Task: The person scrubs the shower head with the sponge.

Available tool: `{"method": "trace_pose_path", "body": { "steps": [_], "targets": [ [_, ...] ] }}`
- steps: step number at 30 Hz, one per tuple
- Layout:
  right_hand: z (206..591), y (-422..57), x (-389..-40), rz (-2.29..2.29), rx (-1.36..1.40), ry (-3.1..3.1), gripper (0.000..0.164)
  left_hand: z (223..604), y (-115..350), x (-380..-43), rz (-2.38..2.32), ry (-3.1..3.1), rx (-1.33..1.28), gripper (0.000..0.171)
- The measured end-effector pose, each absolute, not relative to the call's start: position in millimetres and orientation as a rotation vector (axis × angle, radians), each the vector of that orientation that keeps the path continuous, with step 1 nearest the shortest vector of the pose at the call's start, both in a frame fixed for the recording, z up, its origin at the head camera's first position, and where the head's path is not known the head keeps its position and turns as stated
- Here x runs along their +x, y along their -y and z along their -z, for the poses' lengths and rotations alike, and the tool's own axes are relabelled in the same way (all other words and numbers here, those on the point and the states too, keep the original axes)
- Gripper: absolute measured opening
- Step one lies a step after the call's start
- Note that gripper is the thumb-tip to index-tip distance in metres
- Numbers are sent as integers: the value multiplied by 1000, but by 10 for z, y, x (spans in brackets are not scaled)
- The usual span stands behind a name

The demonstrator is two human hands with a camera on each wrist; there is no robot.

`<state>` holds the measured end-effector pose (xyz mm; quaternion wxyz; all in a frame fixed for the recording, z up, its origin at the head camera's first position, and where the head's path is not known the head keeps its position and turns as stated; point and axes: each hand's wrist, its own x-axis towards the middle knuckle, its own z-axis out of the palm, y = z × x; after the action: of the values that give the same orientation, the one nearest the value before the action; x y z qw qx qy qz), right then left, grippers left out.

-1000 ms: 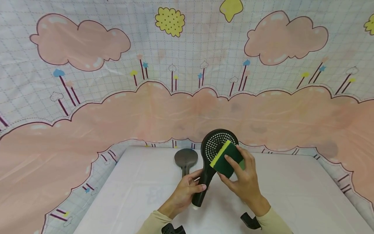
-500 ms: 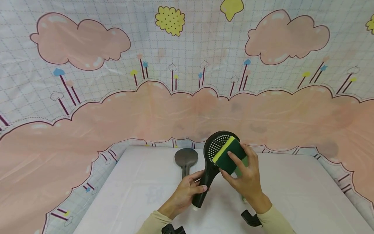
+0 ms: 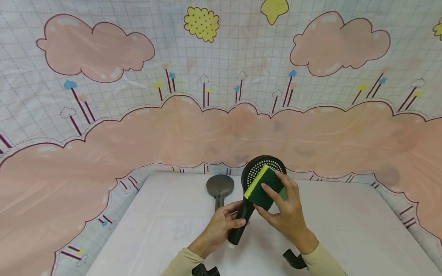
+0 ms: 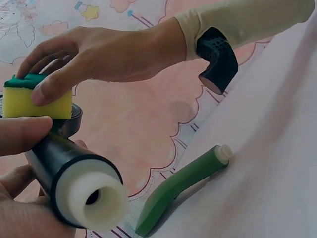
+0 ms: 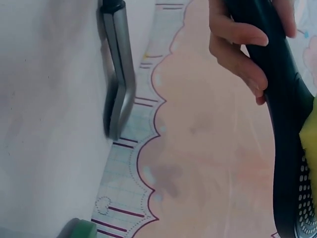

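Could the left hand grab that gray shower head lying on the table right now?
Probably not yet: the left hand grips the black shower head. Otherwise the way looks free; the gray shower head lies uncovered on the table.

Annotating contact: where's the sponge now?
Head view, right of centre: the sponge is in the right hand, against the front of the black shower head.

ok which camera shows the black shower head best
The head view: it shows the black shower head end to end, though the sponge covers part of its face. Left wrist shows mainly its handle; right wrist, a side view cut off by the frame.
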<state>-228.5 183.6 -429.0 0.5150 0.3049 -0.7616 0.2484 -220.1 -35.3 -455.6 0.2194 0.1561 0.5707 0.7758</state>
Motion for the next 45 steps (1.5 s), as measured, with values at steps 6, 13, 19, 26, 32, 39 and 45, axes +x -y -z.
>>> {"method": "trace_pose_path", "body": {
  "steps": [6,13,19,26,32,39,45],
  "targets": [
    [4243,-1864,-2334,-569,727,1807,53,4557,350,-2200,-2126,-1594,438,61],
    [4166,-1918,-2368,-566,674,1787,55,4561,353,-2198,-2105,-1590,438,61],
    [4129,-1931,-2371,-590,633,1785,56,4571,344,-2179,-2092,-1597,424,60],
    [4143,-1898,-2359,-603,635,1780,57,4587,341,-2175,-2094,-1581,416,61],
    [4172,-1859,-2333,-609,679,1794,56,4580,336,-2157,-2080,-1594,403,61],
    [4208,-1842,-2325,-595,720,1792,55,4556,326,-2163,-2078,-1609,393,61],
    [4261,-1835,-2292,-561,735,1847,54,4543,337,-2170,-2100,-1583,397,60]
  ]
}}
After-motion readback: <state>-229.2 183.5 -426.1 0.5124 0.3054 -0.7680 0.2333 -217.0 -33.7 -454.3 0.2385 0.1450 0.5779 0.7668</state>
